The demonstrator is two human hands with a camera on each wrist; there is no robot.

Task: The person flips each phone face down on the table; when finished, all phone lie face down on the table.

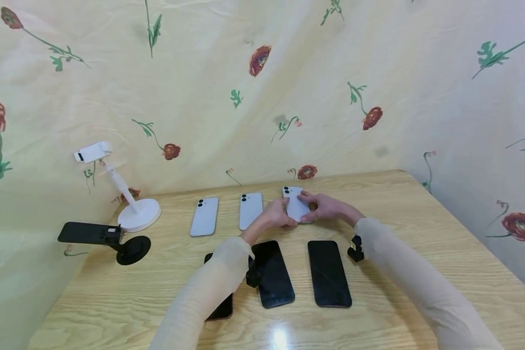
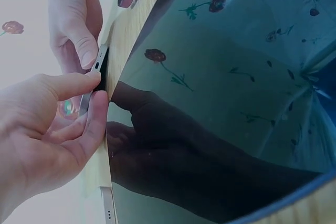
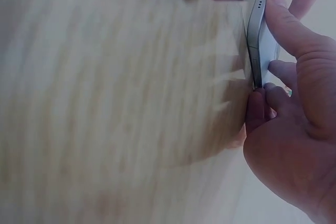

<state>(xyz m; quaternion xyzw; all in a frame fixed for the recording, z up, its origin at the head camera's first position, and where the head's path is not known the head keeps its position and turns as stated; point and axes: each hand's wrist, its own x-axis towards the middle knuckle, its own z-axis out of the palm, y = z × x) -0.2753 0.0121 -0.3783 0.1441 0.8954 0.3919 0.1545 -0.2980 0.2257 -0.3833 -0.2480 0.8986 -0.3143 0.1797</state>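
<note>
A white smartphone (image 1: 296, 206) lies at the back of the table, the rightmost of the back row, its camera side up. My left hand (image 1: 276, 214) grips its left edge and lower corner; in the left wrist view the thumb and fingers pinch around the end with the charging port. From the opposite side my right hand (image 1: 325, 207) holds it, its thumb by the port end and its fingers along the long side (image 3: 255, 51) in the right wrist view. That view shows the phone slightly tilted.
Two more white phones (image 1: 204, 217) (image 1: 250, 210) lie to the left in the back row. Nearer lie black-screened phones (image 1: 276, 279) (image 1: 329, 274), with a third (image 1: 223, 308) partly under the left sleeve. A white stand (image 1: 139, 214) and black stand (image 1: 133, 250) are at left. A flowered cloth (image 1: 218, 97) hangs behind.
</note>
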